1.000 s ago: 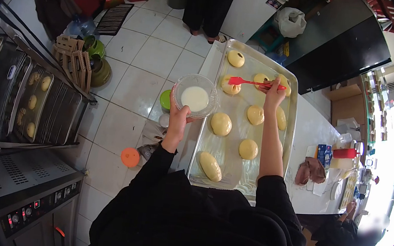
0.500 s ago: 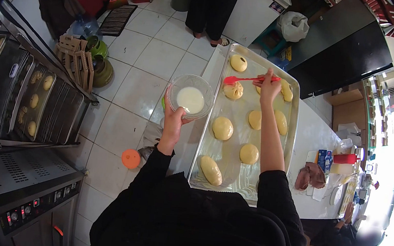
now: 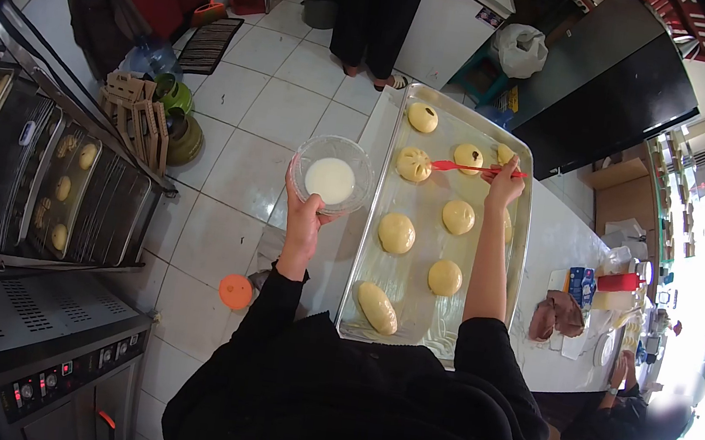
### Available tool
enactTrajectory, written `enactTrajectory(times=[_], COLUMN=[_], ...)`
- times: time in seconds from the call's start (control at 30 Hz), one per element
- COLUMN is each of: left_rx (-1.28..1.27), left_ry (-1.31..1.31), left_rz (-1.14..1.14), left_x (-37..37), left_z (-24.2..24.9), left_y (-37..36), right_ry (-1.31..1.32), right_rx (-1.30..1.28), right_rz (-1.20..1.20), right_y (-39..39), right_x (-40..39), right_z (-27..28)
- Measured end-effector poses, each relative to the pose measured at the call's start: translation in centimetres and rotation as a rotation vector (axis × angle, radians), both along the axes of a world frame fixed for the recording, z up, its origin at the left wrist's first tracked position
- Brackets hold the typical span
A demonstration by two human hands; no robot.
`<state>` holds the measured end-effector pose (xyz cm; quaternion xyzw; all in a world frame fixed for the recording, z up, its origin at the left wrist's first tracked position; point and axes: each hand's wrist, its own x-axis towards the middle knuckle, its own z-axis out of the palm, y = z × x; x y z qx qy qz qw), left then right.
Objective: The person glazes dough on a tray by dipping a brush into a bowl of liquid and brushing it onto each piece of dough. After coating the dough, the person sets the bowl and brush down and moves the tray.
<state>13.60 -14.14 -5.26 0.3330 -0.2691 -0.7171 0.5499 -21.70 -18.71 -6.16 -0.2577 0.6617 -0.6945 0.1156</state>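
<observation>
My left hand (image 3: 302,227) grips a clear plastic bowl (image 3: 362,173) of milky white liquid (image 3: 330,180), held level left of a metal baking tray (image 3: 355,286). In my right hand (image 3: 504,186) is a red pastry brush (image 3: 456,168). The brush head touches, or lies just over, the right side of a pleated dough bun (image 3: 413,165). Several pale, glossy buns sit on the tray, among them one with a dark spot (image 3: 468,157), a round one (image 3: 397,233) and a long one (image 3: 378,308). My right forearm hides part of the tray's right column.
At left stands a rack (image 3: 101,189) with trays of dough above an oven (image 3: 46,350). Another person's dark-trousered legs (image 3: 379,21) stand beyond the tray. A second person (image 3: 614,419) is at the lower right. Bottles and a brown cloth (image 3: 558,316) lie on the counter.
My right hand has moved right and down with the brush, whose head has gone from above the pleated bun to its right side. The bowl has shifted slightly left.
</observation>
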Motion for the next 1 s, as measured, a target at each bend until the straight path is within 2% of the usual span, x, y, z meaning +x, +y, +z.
enactTrajectory(times=[0.13, 0.23, 0.33, 0.43, 0.5, 0.6, 0.7, 0.83, 1.0], left_rx=[-0.008, -0.011, -0.016, -0.022, -0.031, -0.023, -0.012, -0.02, -0.04], left_ry=[-0.01, -0.024, -0.055, -0.05, -0.053, -0.054, -0.065, -0.071, -0.062], left_rz=[-0.009, -0.013, 0.009, 0.015, 0.002, -0.007, -0.007, -0.022, -0.02], left_x=[-0.4, -0.5, -0.4, -0.5, -0.6, -0.9, -1.0, -1.1, -1.3], left_z=[-0.3, 0.1, 0.7, 0.7, 0.7, 0.7, 0.7, 0.4, 0.7], left_y=[0.1, 0.3, 0.7, 0.8, 0.7, 0.9, 1.2, 1.1, 1.2], right_ry=[-0.13, -0.135, 0.049, 0.189, 0.383, 0.833, 0.924, 0.773, 0.616], right_rx=[-0.182, -0.143, -0.063, -0.125, -0.088, 0.041, -0.036, -0.082, -0.046], right_rz=[0.056, 0.062, 0.038, 0.192, 0.341, 0.524, 0.613, 0.618, 0.383], right_y=[0.7, 1.3, 2.4, 3.4, 4.6, 7.5, 9.2, 9.9, 8.4], right_x=[1.3, 1.4, 1.0, 2.1, 3.6, 6.8, 9.1, 9.6, 6.6], right_z=[-0.5, -1.3, -1.0, -1.3, -3.0, -1.8, -0.9, -1.3, -1.7])
